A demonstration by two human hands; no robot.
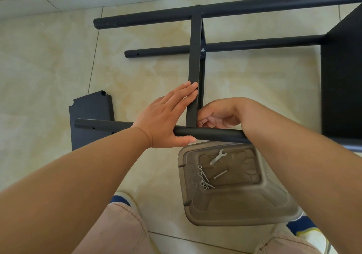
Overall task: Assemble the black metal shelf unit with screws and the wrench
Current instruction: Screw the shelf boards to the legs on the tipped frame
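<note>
Hands steady a shelf panel against the near pole of a black metal shelf unit lying on a tiled floor.

Left hand [164,122] fingers lie straight and flat on the upright shelf panel [194,67], thumb hooked under the near pole [211,134]; the right hand [217,116] curls in at the joint just right of the panel, what it pinches hidden. The panel runs away from the person, poles cross it left to right. Below the pole, nearer the right arm, a clear plastic tub [244,210] holds the wrench [217,156] and screws [205,179].
</note>
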